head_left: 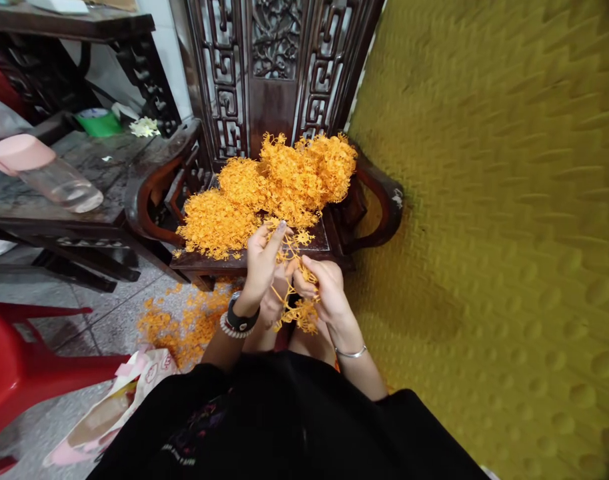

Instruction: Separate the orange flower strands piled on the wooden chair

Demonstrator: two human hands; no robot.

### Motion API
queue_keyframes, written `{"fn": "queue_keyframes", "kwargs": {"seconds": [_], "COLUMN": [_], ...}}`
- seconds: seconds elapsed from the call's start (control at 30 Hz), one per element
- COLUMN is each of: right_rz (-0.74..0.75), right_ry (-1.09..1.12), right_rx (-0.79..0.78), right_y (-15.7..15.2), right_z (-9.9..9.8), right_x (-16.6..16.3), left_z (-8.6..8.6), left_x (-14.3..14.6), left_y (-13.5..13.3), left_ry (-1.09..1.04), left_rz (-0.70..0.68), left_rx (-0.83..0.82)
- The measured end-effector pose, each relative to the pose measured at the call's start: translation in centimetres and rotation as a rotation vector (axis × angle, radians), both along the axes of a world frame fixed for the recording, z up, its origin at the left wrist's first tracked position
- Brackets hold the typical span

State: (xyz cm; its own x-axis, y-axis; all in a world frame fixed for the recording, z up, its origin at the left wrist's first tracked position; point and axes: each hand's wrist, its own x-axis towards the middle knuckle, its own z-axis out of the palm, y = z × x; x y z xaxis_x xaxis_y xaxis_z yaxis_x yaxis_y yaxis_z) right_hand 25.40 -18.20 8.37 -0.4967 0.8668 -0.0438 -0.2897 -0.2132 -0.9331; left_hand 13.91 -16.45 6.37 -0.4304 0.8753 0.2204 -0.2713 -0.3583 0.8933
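Note:
A big heap of orange plastic lattice pieces [279, 187] lies on the seat of a dark carved wooden chair [384, 200]. In front of the heap, my left hand [262, 263] and my right hand [322, 287] both grip one orange branched strip [294, 280]. The strip runs between them and hangs below my right hand in a small cluster. My left index finger points up toward the heap. A watch and bead bracelet sit on my left wrist, a thin bangle on my right.
Loose orange bits [184, 323] litter the tiled floor left of my knees. A red plastic chair [19, 367] stands at the left, a patterned bag [109, 413] beside it. A stone-topped side table [59, 187] holds a glass bottle [59, 183]. A yellow wall [509, 233] fills the right.

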Motion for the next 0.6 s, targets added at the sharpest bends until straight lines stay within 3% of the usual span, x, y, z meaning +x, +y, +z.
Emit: {"fn": "queue_keyframes", "kwargs": {"seconds": [0.1,0.17,0.27,0.33,0.43,0.5,0.6], "right_rz": [-0.021,-0.056,-0.098,-0.170,-0.250,-0.211,-0.138], "right_ry": [0.017,0.010,0.004,0.025,0.060,0.098,0.168], "right_rx": [-0.059,-0.098,-0.130,-0.126,-0.090,-0.075,-0.099], "right_y": [-0.8,-1.8,-3.5,-3.7,-2.6,-1.4,-0.2], "right_z": [-0.1,-0.5,-1.0,-1.1,-0.5,0.0,0.1], "right_x": [-0.9,-0.9,0.4,1.8,3.4,3.5,2.7], "left_z": [0.4,0.8,1.5,1.7,0.8,-0.9,-4.3], "left_x": [0.0,-1.7,-7.5,-11.9,-15.6,-15.5,-13.5], "left_y": [1.1,2.8,5.9,7.7,9.6,10.6,11.8], "left_ry": [0.010,0.012,-0.015,0.166,0.692,0.985,1.155], "left_rz": [-0.006,0.061,0.381,0.523,0.462,0.328,0.131], "left_rx": [-0.003,-0.013,-0.034,-0.049,-0.155,-0.331,-0.556]}}
